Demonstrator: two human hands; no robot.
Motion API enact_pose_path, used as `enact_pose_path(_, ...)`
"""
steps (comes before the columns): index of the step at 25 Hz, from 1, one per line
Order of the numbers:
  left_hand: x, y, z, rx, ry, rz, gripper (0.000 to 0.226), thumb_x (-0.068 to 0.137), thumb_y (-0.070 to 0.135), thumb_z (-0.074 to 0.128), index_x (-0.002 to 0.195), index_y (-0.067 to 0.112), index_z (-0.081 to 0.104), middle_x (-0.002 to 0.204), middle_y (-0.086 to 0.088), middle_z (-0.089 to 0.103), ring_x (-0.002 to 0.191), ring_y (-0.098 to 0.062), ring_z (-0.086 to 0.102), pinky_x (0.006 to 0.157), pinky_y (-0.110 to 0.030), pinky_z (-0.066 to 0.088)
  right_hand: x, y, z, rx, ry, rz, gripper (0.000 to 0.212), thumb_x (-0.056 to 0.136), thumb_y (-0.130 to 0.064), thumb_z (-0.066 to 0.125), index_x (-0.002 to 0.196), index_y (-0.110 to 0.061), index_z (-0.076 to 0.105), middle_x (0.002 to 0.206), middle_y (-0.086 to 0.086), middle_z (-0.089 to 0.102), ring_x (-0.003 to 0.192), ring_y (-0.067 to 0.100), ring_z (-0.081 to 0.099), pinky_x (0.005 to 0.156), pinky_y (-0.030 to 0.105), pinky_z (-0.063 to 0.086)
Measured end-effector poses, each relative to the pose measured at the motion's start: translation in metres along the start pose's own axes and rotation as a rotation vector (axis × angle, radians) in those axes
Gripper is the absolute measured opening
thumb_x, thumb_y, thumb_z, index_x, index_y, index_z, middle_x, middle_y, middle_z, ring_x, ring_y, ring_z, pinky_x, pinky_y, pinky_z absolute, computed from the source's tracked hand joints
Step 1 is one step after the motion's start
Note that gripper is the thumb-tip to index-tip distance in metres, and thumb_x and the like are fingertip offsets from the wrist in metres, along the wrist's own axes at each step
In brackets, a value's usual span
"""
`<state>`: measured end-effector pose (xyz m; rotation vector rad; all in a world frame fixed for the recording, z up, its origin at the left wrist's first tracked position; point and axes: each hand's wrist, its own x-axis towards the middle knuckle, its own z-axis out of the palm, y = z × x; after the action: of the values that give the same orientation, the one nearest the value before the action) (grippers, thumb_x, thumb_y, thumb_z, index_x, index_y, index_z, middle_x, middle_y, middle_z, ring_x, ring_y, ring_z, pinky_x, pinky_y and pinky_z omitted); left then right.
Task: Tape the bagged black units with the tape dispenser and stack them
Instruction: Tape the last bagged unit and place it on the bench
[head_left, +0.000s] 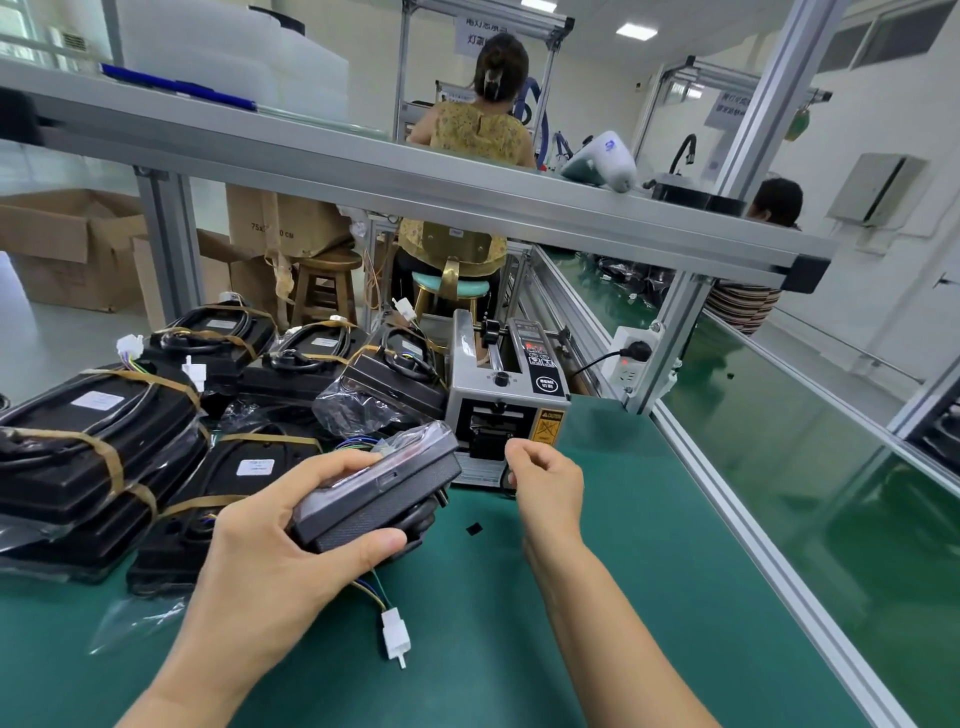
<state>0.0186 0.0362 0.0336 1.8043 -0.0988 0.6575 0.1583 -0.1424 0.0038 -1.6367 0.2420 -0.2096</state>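
My left hand (291, 545) grips a bagged black unit (379, 491) above the green bench, thumb underneath and fingers over its top. Coloured wires with a white connector (396, 636) hang from it. My right hand (545, 480) is just in front of the grey tape dispenser (506, 400), fingers curled with thumb and forefinger pinched together by the outlet; whether a tape strip is between them cannot be told. Taped black units (98, 447) lie stacked at the left, with more (306, 358) behind.
The green bench mat (597, 623) spreads under both hands, a small black scrap (474, 529) on it. An aluminium frame rail (727, 488) bounds the right side and a shelf beam (415, 176) crosses overhead. A power strip (631, 358) sits behind the dispenser. A person sits beyond.
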Motion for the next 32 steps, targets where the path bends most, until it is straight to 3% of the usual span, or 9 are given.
enact_pose_path(7,-0.001,-0.004,-0.001,0.006,-0.001,-0.014,0.057,0.044,0.054,0.077,0.100,0.044,0.067,0.085,0.018,0.071,0.072,0.002,0.064,0.068,-0.001,0.044,0.008,-0.013,0.015,0.014,0.096,0.038,0.028,0.088,-0.014,0.062,0.064,-0.029,0.065,0.073,-0.015,0.065,0.065,0.002,0.054,0.054,0.015,0.038)
enact_pose_path(17,0.000,-0.002,0.000,-0.015,-0.003,0.001,0.053,0.045,0.050,0.077,0.097,0.045,0.067,0.084,0.019,0.071,0.072,0.002,0.064,0.066,-0.003,0.044,0.014,-0.014,0.017,0.075,0.090,0.088,0.017,0.088,-0.016,0.065,0.073,-0.024,0.067,0.074,-0.008,0.064,0.067,0.008,0.055,0.058,0.020,0.041)
enact_pose_path(22,0.000,0.000,0.002,-0.007,0.003,0.016,0.051,0.046,0.049,0.077,0.095,0.045,0.067,0.083,0.022,0.070,0.072,0.005,0.064,0.066,0.000,0.042,0.028,-0.015,0.028,-0.023,0.178,0.176,0.014,0.087,-0.022,0.069,0.073,-0.020,0.065,0.068,-0.010,0.058,0.068,0.013,0.054,0.071,0.031,0.044)
enact_pose_path(28,0.002,0.001,0.002,0.012,-0.003,0.026,0.048,0.047,0.050,0.077,0.094,0.047,0.066,0.087,0.023,0.070,0.076,0.004,0.064,0.067,0.000,0.042,0.036,-0.018,0.040,0.067,0.256,0.279,0.027,0.079,-0.016,0.076,0.060,-0.020,0.056,0.064,-0.004,0.056,0.072,0.025,0.059,0.068,0.032,0.046)
enact_pose_path(32,0.001,0.001,0.001,0.004,-0.006,0.017,0.049,0.047,0.049,0.078,0.095,0.046,0.066,0.087,0.022,0.070,0.076,0.002,0.065,0.069,-0.003,0.044,0.026,-0.025,0.039,0.178,0.239,0.341,0.027,0.082,-0.011,0.071,0.062,-0.016,0.052,0.067,0.000,0.054,0.058,0.016,0.046,0.060,0.029,0.039)
